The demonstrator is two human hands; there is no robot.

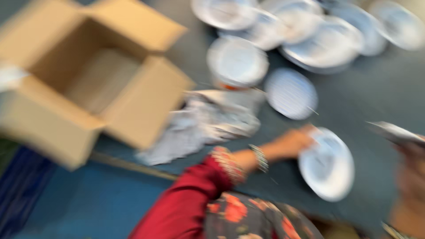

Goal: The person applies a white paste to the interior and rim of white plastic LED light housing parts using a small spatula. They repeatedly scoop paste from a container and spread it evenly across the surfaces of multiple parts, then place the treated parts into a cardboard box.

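The whole view is smeared by motion, so edges are soft. The left hand (294,141), reaching out from a red sleeve with bangles at the wrist, rests on the near rim of a white plate (327,164) lying on the dark tabletop (367,102); whether its fingers are clamped on the rim or only touching cannot be told. To lift such a plate well, the fingers should slide under the rim with the thumb on top, keeping it level. The right hand (411,177), cut off at the frame's edge, seems to be closed on a flat pale thing (394,132), probably another plate. More white plates (327,42) lie scattered beyond, crumpled paper (208,124) sits beside an open cardboard box (88,79), whose inside looks empty though blur hides detail.
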